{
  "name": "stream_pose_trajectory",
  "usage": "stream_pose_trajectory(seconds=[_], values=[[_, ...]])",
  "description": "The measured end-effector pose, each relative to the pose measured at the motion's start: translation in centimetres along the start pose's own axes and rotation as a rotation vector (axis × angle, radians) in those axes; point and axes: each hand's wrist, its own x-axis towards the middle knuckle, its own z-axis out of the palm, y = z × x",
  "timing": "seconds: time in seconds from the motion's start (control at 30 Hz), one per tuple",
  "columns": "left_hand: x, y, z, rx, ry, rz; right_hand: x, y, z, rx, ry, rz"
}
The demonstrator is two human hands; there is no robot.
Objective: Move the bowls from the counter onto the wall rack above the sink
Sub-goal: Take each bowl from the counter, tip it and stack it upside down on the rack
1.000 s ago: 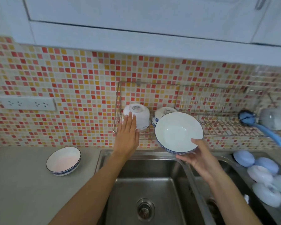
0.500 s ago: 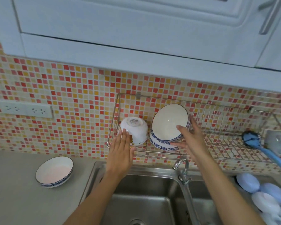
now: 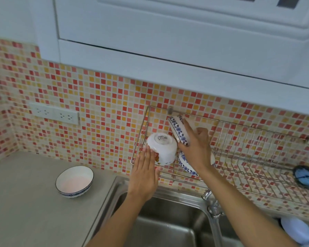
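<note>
1. Right hand [image 3: 196, 148] is clamped on a blue-patterned bowl [image 3: 179, 131], holding it on edge inside the wire wall rack [image 3: 239, 157], at the rack's left part. Fingers [image 3: 189, 129] lie across the bowl's outer wall; the rim tilts toward the tiled wall.
2. A second blue-patterned bowl [image 3: 185, 164] sits in the rack just below that hand, mostly hidden by the wrist. Can't tell whether the two bowls touch.
3. Left hand [image 3: 144, 173] is flat, fingers together and extended, fingertips pressed on the side of a white bowl [image 3: 161, 150]. Not wrapped around it.
4. The white bowl is upside down and tilted in the rack's left end, base facing the camera, just beside the held bowl.
5. One bowl with a blue rim [image 3: 74, 181] stands upright on the grey surface [image 3: 25, 202], left of the sink [image 3: 168, 225], well apart from both hands.
6. Faucet [image 3: 211, 204] stands at the sink's back edge, below the right forearm.
7. Blue brush [image 3: 306, 176] lies at the rack's right end.
8. Socket strip [image 3: 54, 114] is on the tiles left of the rack.
</note>
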Motion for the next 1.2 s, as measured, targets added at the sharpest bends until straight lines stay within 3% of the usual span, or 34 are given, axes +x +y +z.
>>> stream_pose_trajectory(seconds=[0.27, 0.6, 0.93, 1.2], values=[[0.0, 0.5, 0.7, 0.012, 0.041, -0.072, -0.4, -0.9, 2.3, -0.373, -0.124, -0.296], [-0.2, 0.7, 0.9, 0.041, 0.047, -0.108, 0.7, 0.7, 3.3, -0.281, -0.259, -0.381], [-0.3, 0.7, 0.8, 0.052, 0.046, -0.105, 0.0, 1.1, 4.2, -0.205, -0.24, -0.476], [-0.3, 0.6, 0.8, 0.056, 0.022, -0.102, -0.4, 1.0, 4.8, -0.113, -0.331, -0.537]])
